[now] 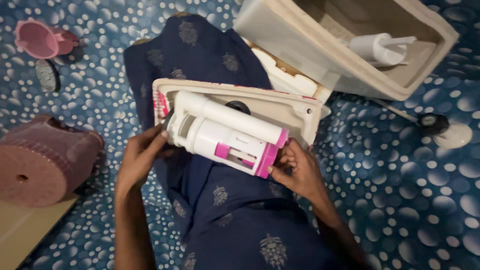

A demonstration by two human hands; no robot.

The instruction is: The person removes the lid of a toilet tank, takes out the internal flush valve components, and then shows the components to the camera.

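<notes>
A white and pink plastic flush valve (225, 134) lies sideways across my lap, over a cream cistern lid (295, 107). My left hand (141, 156) grips the valve's white base end at the left. At the valve's pink end on the right, my right hand (296, 169) holds it with fingers curled around the pink part. A white tube runs along the top of the valve. A black round hole shows in the lid just behind the tube.
A cream cistern tank (345, 45) lies open at top right with a white fitting (380, 48) inside. A pink stool (42, 160) lies at left, a pink mug (40, 39) at top left. Blue dotted floor surrounds me.
</notes>
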